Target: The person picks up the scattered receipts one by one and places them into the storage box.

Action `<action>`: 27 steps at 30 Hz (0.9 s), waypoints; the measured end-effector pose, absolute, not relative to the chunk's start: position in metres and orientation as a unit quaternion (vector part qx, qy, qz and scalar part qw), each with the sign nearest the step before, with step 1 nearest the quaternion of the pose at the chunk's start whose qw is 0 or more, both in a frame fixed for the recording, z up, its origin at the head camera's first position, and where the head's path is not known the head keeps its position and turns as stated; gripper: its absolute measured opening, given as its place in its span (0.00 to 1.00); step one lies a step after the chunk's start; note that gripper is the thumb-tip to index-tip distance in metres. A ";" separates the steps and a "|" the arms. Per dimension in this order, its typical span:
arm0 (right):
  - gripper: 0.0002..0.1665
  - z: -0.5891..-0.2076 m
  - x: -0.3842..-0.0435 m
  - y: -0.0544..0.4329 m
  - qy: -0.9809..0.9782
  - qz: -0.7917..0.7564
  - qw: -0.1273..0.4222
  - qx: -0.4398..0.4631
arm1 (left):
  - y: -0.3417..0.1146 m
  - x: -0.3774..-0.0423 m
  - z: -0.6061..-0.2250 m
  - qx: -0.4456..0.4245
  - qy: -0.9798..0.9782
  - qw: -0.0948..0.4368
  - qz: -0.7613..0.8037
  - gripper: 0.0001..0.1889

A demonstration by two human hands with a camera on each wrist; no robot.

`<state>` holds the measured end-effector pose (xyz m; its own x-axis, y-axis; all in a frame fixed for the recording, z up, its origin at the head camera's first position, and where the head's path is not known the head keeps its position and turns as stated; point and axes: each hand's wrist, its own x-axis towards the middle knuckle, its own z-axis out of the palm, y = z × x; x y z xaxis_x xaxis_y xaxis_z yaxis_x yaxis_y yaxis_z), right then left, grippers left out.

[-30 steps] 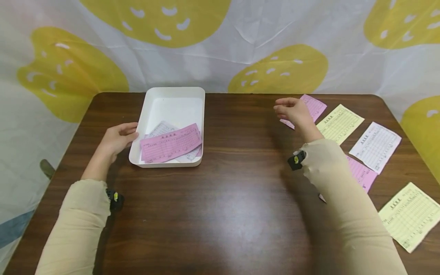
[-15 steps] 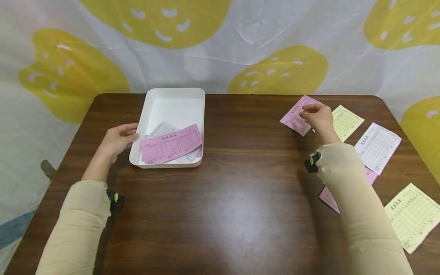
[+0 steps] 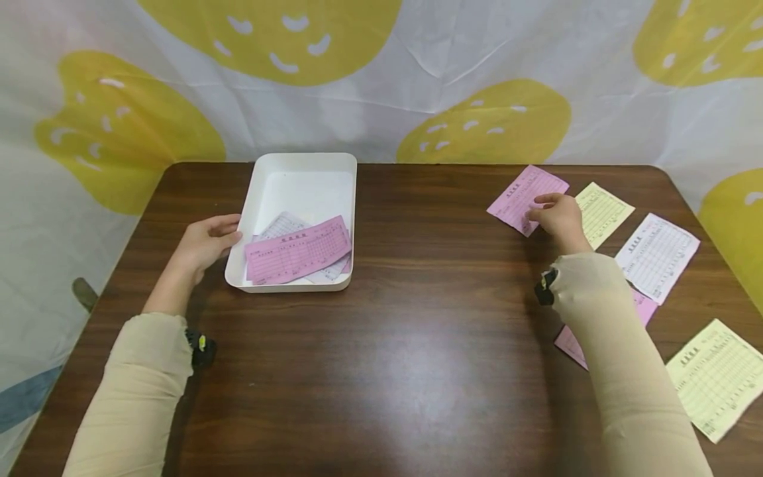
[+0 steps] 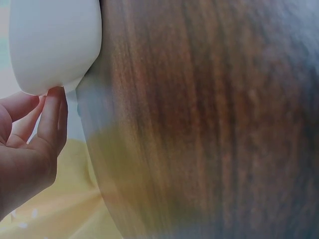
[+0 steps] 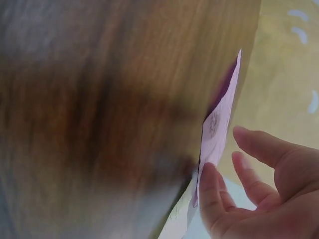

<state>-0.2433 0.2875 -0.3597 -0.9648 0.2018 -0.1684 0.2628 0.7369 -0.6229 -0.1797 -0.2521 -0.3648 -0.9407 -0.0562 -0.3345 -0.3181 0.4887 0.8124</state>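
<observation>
My left hand (image 3: 205, 244) rests its fingertips on the left side of a white tray (image 3: 246, 199), in which lie pink and white printed slips. In the left wrist view the fingers (image 4: 49, 119) touch the lower edge of the tray's wall (image 4: 55, 45). At the back right my right hand (image 3: 559, 217) is over a pink printed slip (image 3: 518, 192) lying on the table. The right wrist view has a fingertip (image 5: 209, 174) right at this slip (image 5: 217, 124), with the upper finger apart from it.
Right of the pink slip lie a yellow slip (image 3: 602, 209), a white one (image 3: 658, 255), a pink one (image 3: 572, 348) partly under my sleeve, and another yellow slip (image 3: 715, 381). The wooden table (image 3: 417, 331) ends at a patterned cloth (image 3: 369, 119).
My right hand has moved right across the pink slip and lowered toward it, uncovering most of its face. The left hand stays at the tray.
</observation>
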 end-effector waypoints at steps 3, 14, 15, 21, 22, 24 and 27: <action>0.29 -0.364 -0.244 0.287 0.937 -0.328 0.054 0.110 | -0.252 -0.179 -0.364 -0.109 0.855 0.133 0.490 0.27; 0.27 -0.369 -0.248 0.271 0.953 -0.291 0.069 0.042 | -0.252 -0.179 -0.363 -0.113 0.854 0.134 0.489 0.27; 0.26 -0.369 -0.248 0.269 0.953 -0.291 0.074 0.036 | -0.252 -0.179 -0.363 -0.114 0.853 0.134 0.491 0.27; 0.27 -0.366 -0.249 0.264 0.942 -0.317 0.106 0.014 | -0.251 -0.180 -0.363 -0.110 0.852 0.131 0.495 0.27; 0.27 -0.366 -0.249 0.263 0.939 -0.325 0.112 0.014 | -0.251 -0.180 -0.363 -0.110 0.852 0.130 0.495 0.27; 0.29 -0.365 -0.248 0.261 0.934 -0.335 0.125 0.014 | -0.251 -0.180 -0.364 -0.109 0.854 0.128 0.493 0.27; 0.30 -0.365 -0.248 0.259 0.927 -0.347 0.139 0.020 | -0.251 -0.179 -0.365 -0.110 0.854 0.128 0.493 0.26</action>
